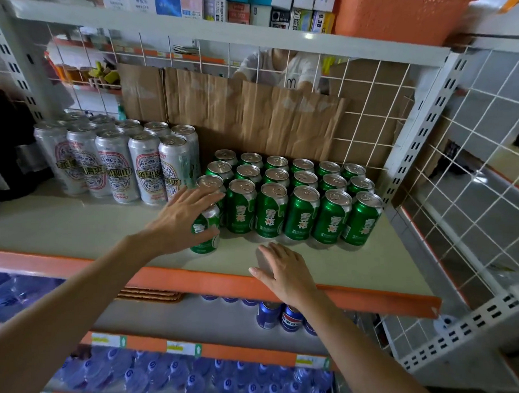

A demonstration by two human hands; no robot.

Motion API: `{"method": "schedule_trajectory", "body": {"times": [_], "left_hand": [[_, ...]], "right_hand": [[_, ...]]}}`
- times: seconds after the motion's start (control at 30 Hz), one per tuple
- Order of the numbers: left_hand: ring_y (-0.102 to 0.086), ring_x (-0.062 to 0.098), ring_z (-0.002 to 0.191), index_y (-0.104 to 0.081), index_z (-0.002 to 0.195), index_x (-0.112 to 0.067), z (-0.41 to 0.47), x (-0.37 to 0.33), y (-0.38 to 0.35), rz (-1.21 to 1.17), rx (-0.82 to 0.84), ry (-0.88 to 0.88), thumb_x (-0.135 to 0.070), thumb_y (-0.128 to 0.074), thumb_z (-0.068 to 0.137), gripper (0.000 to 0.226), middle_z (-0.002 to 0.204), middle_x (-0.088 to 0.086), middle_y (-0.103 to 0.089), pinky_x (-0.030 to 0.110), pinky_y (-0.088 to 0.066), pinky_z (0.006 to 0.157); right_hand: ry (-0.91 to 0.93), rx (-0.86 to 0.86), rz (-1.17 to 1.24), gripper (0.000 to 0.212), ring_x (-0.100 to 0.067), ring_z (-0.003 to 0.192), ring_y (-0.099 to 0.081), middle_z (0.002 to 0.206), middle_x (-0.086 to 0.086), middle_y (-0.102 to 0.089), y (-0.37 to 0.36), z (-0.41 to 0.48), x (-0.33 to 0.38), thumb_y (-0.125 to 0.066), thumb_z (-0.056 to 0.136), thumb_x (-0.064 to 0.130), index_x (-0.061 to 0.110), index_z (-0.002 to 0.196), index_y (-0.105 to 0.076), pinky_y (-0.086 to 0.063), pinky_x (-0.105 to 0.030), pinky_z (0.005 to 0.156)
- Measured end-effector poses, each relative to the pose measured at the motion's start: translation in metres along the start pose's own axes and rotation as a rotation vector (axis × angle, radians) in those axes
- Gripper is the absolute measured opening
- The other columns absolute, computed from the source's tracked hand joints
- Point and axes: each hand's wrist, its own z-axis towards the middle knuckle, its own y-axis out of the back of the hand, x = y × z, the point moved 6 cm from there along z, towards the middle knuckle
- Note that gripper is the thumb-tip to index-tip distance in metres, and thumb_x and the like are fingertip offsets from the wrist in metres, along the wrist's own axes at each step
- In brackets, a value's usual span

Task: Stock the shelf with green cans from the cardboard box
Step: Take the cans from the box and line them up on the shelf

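Observation:
Several green cans point(269, 214) stand in three rows on the right half of the pale shelf point(367, 267). One more green can point(204, 241) stands at the left front of the block. My left hand point(184, 220) holds it, fingers spread over its upper part and thumb across its front. My right hand point(283, 272) lies flat on the shelf near the orange front edge point(208, 281), just in front of the cans and holding nothing. No cardboard box of cans is in view.
Tall silver cans point(118, 165) fill the shelf's back left. Creased cardboard sheets point(249, 113) lean on the wire back grid. A wire side panel point(406, 160) closes the right end. Blue cans point(277, 316) and wrapped water bottles point(187, 376) sit on lower shelves.

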Motion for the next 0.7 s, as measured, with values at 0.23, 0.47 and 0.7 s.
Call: {"method": "schedule_trajectory", "body": {"times": [0.23,0.47,0.7], "left_hand": [[-0.011,0.019,0.144,-0.022,0.147,-0.025,0.002,-0.019,-0.016,0.032,0.069,-0.052,-0.057,-0.048,0.077,0.081,0.156,0.000,-0.018,0.038,0.006,0.116],[-0.007,0.018,0.145,-0.018,0.147,-0.026,-0.010,-0.051,-0.021,0.085,0.056,-0.102,-0.055,-0.050,0.082,0.078,0.156,-0.002,-0.016,0.036,0.013,0.114],[-0.005,0.016,0.145,-0.018,0.148,-0.027,-0.041,-0.106,-0.027,0.055,0.090,-0.051,-0.047,-0.058,0.085,0.077,0.157,-0.002,-0.011,0.039,0.005,0.117]], "right_hand": [[-0.092,-0.063,-0.076,0.067,-0.023,0.138,-0.029,0.151,-0.005,-0.030,0.019,-0.013,-0.006,-0.033,0.092,0.061,0.020,0.144,-0.025,-0.024,-0.042,0.114],[-0.146,-0.093,-0.085,0.066,-0.025,0.143,-0.018,0.154,-0.007,-0.024,0.042,-0.045,-0.018,-0.036,0.094,0.057,0.023,0.147,-0.020,-0.017,-0.045,0.115],[-0.143,0.019,-0.133,0.075,-0.028,0.146,0.000,0.159,-0.008,0.000,0.047,-0.103,-0.036,-0.038,0.094,0.055,0.022,0.151,-0.003,-0.005,-0.047,0.117]]}}
